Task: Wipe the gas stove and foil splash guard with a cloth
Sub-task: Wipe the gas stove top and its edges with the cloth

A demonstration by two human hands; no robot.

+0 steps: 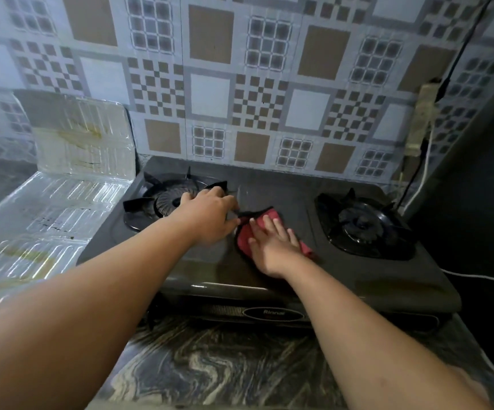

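Note:
A dark two-burner gas stove (299, 270) stands on the counter against the tiled wall. A red cloth (269, 216) lies on the stove's middle panel between the burners. My right hand (272, 247) presses flat on the cloth with straight fingers. My left hand (210, 214) rests on the right edge of the left burner's pan support (163, 199), fingers curled over a prong; the grip itself is hidden. The foil splash guard (71, 161) stands folded at the stove's left, with yellow-brown stains on its upright panel.
The right burner (364, 224) sits free. A power strip (420, 119) hangs on the wall at the right, with a white cable (476, 275) running behind the stove. A marbled counter (210, 365) lies in front. A dark wall closes the right side.

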